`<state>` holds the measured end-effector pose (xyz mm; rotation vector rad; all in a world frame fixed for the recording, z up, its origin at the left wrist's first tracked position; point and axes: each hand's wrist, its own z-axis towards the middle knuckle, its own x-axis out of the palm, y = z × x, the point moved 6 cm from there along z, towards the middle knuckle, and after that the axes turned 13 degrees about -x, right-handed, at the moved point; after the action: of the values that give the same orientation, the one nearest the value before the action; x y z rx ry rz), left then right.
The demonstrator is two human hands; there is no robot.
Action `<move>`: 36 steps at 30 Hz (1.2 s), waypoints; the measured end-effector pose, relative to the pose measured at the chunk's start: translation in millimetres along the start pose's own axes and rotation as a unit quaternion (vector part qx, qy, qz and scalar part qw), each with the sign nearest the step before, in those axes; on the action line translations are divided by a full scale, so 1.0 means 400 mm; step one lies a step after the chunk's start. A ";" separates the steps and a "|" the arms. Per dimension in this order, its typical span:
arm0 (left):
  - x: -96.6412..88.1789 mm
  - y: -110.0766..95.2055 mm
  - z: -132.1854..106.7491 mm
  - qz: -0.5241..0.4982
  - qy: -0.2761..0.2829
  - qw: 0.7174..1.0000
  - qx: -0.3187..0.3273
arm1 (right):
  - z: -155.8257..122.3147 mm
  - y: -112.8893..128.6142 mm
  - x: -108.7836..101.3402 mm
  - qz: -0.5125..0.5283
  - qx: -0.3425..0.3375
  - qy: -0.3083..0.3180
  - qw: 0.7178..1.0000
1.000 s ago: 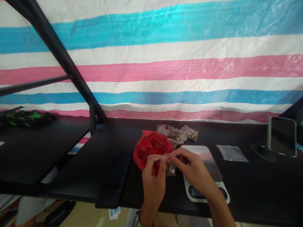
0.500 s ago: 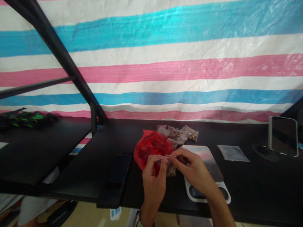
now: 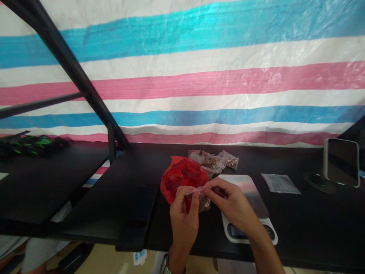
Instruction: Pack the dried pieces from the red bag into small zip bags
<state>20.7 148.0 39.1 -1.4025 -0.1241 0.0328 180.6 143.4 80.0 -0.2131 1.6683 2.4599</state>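
Observation:
Between my two hands hangs a small clear zip bag (image 3: pixel 205 204) with brownish bits in its lower part. The fingers of my left hand (image 3: pixel 184 213) pinch the left end of its top edge. At the right end, the thumb and fingertips of my right hand (image 3: pixel 228 198) press on the same strip. Just behind the left hand sits an open red plastic bag (image 3: pixel 182 173); its contents cannot be made out. A white kitchen scale (image 3: pixel 255 198) lies partly under my right hand and forearm. Several filled zip bags (image 3: pixel 213 163) lie in a pile behind it.
A flat stack of clear bags (image 3: pixel 281 183) lies right of the scale. Farther right stands a tablet-like screen (image 3: pixel 341 161) on a round base. A dark flat object (image 3: pixel 139 217) lies at left, and a black metal post (image 3: pixel 85 85) slants up from the table.
Both hands keep their pinch on the zip bag's top edge, with only a slight shift of the fingers. The whole view has moved a little.

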 end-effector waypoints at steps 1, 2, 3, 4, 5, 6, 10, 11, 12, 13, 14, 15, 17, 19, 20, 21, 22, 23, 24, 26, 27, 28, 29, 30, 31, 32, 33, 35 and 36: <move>0.000 -0.004 -0.001 0.000 -0.003 1.000 0.003 | -0.001 0.003 -0.001 -0.003 -0.002 -0.001 1.000; 0.000 -0.007 -0.002 -0.001 -0.004 1.000 0.004 | -0.002 0.007 -0.001 -0.006 -0.004 -0.002 1.000; 0.000 -0.011 -0.003 -0.003 -0.004 1.000 0.005 | -0.003 0.011 -0.002 -0.008 -0.007 -0.004 1.000; 0.002 -0.013 -0.004 -0.004 -0.003 1.000 0.005 | -0.004 0.016 -0.002 -0.009 -0.009 -0.005 1.000; 0.003 -0.016 -0.005 -0.006 -0.002 1.000 0.006 | -0.005 0.021 -0.002 -0.012 -0.012 -0.007 1.000; 0.005 -0.019 -0.006 -0.007 -0.003 1.000 0.009 | -0.006 0.026 -0.003 -0.015 -0.015 -0.008 1.000; 0.015 -0.037 -0.011 0.004 0.001 0.999 0.043 | -0.007 0.046 -0.007 -0.039 -0.038 -0.005 0.998; 0.018 -0.043 -0.012 0.010 0.004 0.998 0.055 | -0.008 0.050 -0.009 -0.044 -0.046 -0.003 0.998; 0.021 -0.049 -0.013 0.016 0.008 0.998 0.067 | -0.009 0.053 -0.012 -0.047 -0.053 0.000 0.998; 0.024 -0.054 -0.014 0.021 0.014 0.997 0.077 | -0.010 0.054 -0.015 -0.049 -0.058 0.002 0.997; 0.028 -0.059 -0.015 0.025 0.020 0.996 0.086 | -0.012 0.055 -0.019 -0.049 -0.061 0.003 0.997; 0.031 -0.063 -0.016 0.028 0.025 0.995 0.091 | -0.014 0.054 -0.022 -0.049 -0.063 0.004 0.997; 0.036 -0.069 -0.018 0.031 0.032 0.994 0.096 | -0.019 0.051 -0.028 -0.045 -0.063 0.009 0.997; 0.039 -0.073 -0.019 0.030 0.030 0.994 0.100 | -0.023 0.048 -0.032 -0.040 -0.062 0.017 0.997; 0.040 -0.075 -0.020 0.030 0.029 0.994 0.102 | -0.024 0.048 -0.034 -0.040 -0.063 0.019 0.997; 0.040 -0.076 -0.021 0.029 0.030 0.994 0.105 | -0.025 0.049 -0.037 -0.043 -0.064 0.018 0.997; 0.041 -0.075 -0.021 0.027 0.031 0.993 0.106 | -0.026 0.051 -0.040 -0.049 -0.066 0.016 0.997; 0.042 -0.074 -0.021 0.026 0.036 0.994 0.104 | -0.027 0.053 -0.045 -0.053 -0.068 0.010 0.996; 0.042 -0.072 -0.020 0.023 0.041 0.994 0.100 | -0.027 0.056 -0.049 -0.055 -0.072 0.002 0.996; 0.041 -0.068 -0.019 0.017 0.048 0.994 0.092 | -0.027 0.062 -0.056 -0.045 -0.081 -0.010 0.996; 0.038 -0.066 -0.019 0.013 0.045 0.995 0.091 | -0.027 0.063 -0.056 -0.034 -0.082 -0.009 0.996; 0.034 -0.065 -0.018 0.010 0.040 0.995 0.091 | -0.027 0.062 -0.054 -0.023 -0.080 -0.004 0.996; 0.030 -0.066 -0.018 0.008 0.033 0.995 0.093 | -0.027 0.059 -0.050 -0.013 -0.075 0.006 0.997; 0.027 -0.066 -0.018 0.008 0.026 0.995 0.095 | -0.027 0.055 -0.045 -0.007 -0.067 0.018 0.998; 0.024 -0.066 -0.017 0.011 0.021 0.995 0.097 | -0.027 0.051 -0.041 -0.002 -0.060 0.024 0.998; 0.023 -0.067 -0.016 0.014 0.017 0.995 0.097 | -0.027 0.048 -0.040 -0.001 -0.057 0.023 0.998; 0.022 -0.068 -0.015 0.018 0.014 0.995 0.095 | -0.027 0.047 -0.042 0.000 -0.057 0.015 0.998; 0.024 -0.069 -0.014 0.022 0.016 0.996 0.083 | -0.027 0.050 -0.050 0.003 -0.068 -0.002 0.998; 0.027 -0.070 -0.015 0.023 0.023 0.996 0.077 | -0.027 0.053 -0.055 0.001 -0.076 -0.009 0.997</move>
<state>30.8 138.5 66.4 -1.2511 -0.0489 0.0474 197.7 124.4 100.0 -0.2065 1.4751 2.5845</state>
